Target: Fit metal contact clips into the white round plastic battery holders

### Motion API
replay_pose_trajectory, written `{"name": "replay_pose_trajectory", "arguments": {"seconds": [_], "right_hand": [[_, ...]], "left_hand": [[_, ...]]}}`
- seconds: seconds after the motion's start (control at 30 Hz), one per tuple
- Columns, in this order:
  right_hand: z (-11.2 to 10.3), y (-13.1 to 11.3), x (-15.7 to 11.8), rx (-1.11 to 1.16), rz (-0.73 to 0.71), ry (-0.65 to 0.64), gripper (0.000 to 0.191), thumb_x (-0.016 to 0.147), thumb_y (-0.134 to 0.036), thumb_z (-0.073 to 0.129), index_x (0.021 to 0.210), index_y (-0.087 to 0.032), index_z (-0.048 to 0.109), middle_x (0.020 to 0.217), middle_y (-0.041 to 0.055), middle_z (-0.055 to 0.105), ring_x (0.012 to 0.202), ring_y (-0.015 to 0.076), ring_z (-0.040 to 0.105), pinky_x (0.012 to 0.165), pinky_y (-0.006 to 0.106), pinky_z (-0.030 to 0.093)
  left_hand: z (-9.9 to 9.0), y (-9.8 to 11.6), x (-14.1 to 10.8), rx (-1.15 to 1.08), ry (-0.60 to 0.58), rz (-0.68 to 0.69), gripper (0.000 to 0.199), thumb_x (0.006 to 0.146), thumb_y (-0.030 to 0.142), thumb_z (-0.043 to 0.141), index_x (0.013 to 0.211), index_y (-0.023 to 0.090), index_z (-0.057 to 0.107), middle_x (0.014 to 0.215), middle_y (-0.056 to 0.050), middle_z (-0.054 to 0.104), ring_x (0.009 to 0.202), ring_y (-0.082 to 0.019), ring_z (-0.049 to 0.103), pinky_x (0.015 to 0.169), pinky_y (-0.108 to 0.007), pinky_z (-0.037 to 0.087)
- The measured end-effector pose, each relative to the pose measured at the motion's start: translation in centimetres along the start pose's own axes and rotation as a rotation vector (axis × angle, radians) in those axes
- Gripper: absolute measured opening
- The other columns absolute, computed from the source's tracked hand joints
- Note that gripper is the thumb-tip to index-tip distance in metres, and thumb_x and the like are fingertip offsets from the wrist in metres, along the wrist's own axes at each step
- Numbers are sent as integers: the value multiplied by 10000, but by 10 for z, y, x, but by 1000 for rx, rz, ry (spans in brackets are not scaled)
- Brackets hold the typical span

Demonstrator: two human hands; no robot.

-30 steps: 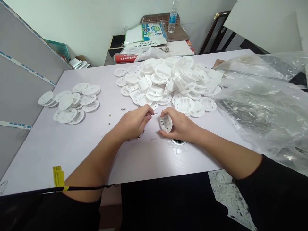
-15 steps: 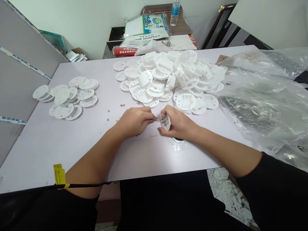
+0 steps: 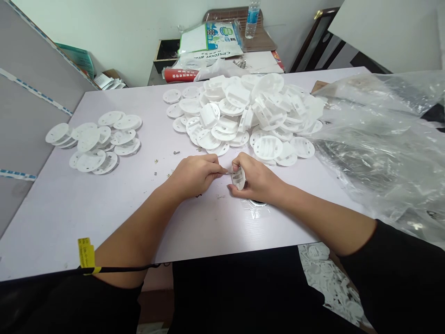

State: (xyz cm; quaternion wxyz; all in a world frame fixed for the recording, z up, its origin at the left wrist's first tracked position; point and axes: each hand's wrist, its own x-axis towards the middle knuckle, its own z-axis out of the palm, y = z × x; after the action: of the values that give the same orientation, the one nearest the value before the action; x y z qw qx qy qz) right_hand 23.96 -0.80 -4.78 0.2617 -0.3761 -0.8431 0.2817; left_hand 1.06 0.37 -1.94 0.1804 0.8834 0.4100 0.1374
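My right hand (image 3: 257,178) is closed around a round white plastic piece (image 3: 238,178) with slots, tilted up on its edge just above the table. My left hand (image 3: 201,175) pinches a thin metal tool (image 3: 227,173), most of it hidden in the fingers. The tool's tip meets the left edge of the white piece; what it touches there is too small to make out. Several tiny metal bits (image 3: 155,174) lie on the table to the left of my left hand.
A big heap of white round pieces (image 3: 236,99) lies behind my hands. A smaller group of them (image 3: 91,160) is at the left. Clear plastic bags (image 3: 382,157) cover the right side. A dark round object (image 3: 257,202) sits under my right hand. More white parts (image 3: 333,283) are below the table edge.
Almost nothing differs: the view shifts very slightly, and both hands keep their places with the tool still against the white piece.
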Motion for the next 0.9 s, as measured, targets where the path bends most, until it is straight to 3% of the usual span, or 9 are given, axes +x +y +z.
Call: {"name": "replay_pose_trajectory", "arguments": {"seconds": [0.23,0.57,0.73,0.9], "right_hand": [[2,-4,1,-6,-4,19,368,771,-213,675,973,-216,368,996,27,510,547,74,446,535,274,387],[7,3,2,-29,-72,89,356,745,-216,664,951,-232,375,903,32,525,773,188,506,590,293,385],[5,3,2,-35,-62,86,364,741,-224,677,942,-231,374,886,26,536,723,173,496,569,287,363],[6,2,0,-21,-8,84,372,754,-262,681,962,-228,375,944,21,556,594,114,463,543,279,380]], "left_hand": [[3,1,1,166,15,25,337,949,209,459,988,233,792,700,-17,537,589,-116,408,507,-270,270],[9,3,6,201,9,80,318,859,128,465,916,227,761,680,-14,483,541,-112,289,483,-289,186],[10,6,9,215,14,70,342,794,82,475,929,227,754,689,-13,485,536,-114,256,482,-293,176],[6,2,4,168,-16,67,326,913,169,453,957,222,771,714,-20,512,569,-113,361,495,-279,223]]}}
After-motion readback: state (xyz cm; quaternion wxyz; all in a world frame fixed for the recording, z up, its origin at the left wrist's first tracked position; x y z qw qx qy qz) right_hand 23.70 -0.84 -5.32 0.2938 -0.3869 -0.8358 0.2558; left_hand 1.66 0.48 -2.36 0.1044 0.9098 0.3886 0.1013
